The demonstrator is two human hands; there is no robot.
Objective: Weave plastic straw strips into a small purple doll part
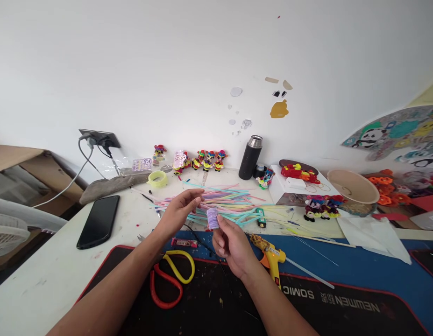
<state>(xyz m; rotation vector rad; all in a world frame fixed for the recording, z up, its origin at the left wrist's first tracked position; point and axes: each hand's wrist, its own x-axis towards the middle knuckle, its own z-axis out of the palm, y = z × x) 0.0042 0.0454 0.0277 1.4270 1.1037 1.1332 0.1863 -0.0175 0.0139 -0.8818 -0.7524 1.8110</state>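
My right hand (232, 245) pinches a lilac coil of fuzzy pipe cleaner (212, 218) between thumb and fingers, holding it upright in front of the pile. My left hand (181, 210) is at the near left side of that pile, thumb and forefinger brought close together; what lies between them, if anything, I cannot make out. Behind both hands spread loose pastel pipe cleaners (233, 195) in pink, aqua, yellow and lilac. Below my left wrist lie scissors (183, 268) with one yellow and one red handle. A yellow glue gun (274, 259) rests right of my right hand.
A black phone (98, 221) lies at left. Along the wall stand several small fuzzy figures (209, 161) and a black thermos (250, 157). A white box (293, 186) and beige bowl (352, 185) are at right. A dark mat (328, 312) covers the front.
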